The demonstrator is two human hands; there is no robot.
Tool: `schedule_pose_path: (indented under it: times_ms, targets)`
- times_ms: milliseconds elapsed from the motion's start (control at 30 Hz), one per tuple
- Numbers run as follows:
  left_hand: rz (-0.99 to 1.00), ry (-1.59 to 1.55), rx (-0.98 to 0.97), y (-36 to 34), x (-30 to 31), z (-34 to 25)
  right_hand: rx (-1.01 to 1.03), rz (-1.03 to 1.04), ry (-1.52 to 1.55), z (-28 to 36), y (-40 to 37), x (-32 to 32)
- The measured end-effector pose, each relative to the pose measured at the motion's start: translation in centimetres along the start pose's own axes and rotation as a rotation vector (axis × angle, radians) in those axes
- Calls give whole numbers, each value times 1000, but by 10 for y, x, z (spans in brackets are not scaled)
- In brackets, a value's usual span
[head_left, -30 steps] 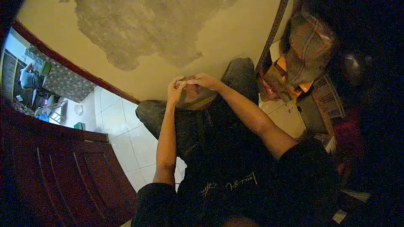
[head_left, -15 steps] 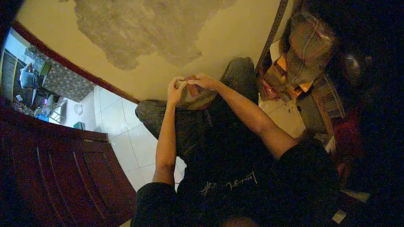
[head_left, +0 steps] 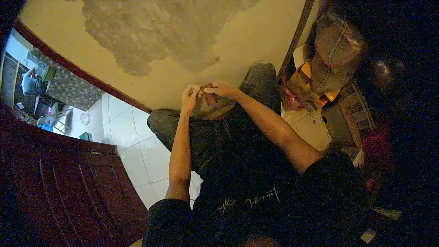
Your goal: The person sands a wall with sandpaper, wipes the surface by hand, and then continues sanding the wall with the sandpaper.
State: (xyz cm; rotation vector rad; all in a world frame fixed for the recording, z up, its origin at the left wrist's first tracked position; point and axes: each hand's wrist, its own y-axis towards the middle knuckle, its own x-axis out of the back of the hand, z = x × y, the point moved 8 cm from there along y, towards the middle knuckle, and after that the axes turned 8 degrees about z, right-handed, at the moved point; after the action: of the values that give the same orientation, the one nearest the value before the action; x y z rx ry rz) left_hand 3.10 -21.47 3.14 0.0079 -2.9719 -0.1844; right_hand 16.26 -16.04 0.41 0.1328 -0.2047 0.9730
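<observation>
Above my lap, a small reddish-brown piece [head_left: 211, 98], flat like a bit of sandpaper, is between my two hands. My right hand [head_left: 221, 89] is closed, its thumb and fingers pinching the upper part of the piece. On the left side of it, my left hand [head_left: 189, 98] is closed with curled fingers at the piece's edge; whether they grip it is too dim to see. Just beyond the hands rises a yellowish wall [head_left: 178, 80] with a large rough grey-brown patch [head_left: 146, 23].
To the right, a clear plastic bag [head_left: 336, 48] and cardboard [head_left: 299, 82] lie by the wall. A dark red panelled door [head_left: 68, 187] stands at lower left beside white floor tiles [head_left: 132, 121]. Through the opening, a person [head_left: 29, 83] is in the lit room.
My left fingers have moved slightly apart from my right fingertips and curled. More of the reddish-brown piece shows between the hands.
</observation>
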Motion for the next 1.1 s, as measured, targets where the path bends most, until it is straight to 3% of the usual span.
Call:
schedule_pose_path:
  times_ms: [167,233,533,867,933,1100]
  targets:
    - [38,-90,33,3,-1,12,-20,70,-4,9,-4,-3]
    - [44,-119,38,3,-1,16,-72,-24,-88,12,-7,2]
    - [107,-172,88,3,-2,24,20,-41,-119,32,-14,4]
    - [145,-175,212,-3,-6,24,-8,-76,-92,21,-11,6]
    - [147,-150,230,-3,-6,27,-125,68,-147,9,-9,2]
    - [163,-96,229,-4,-7,25,-167,72,-101,2,-7,1]
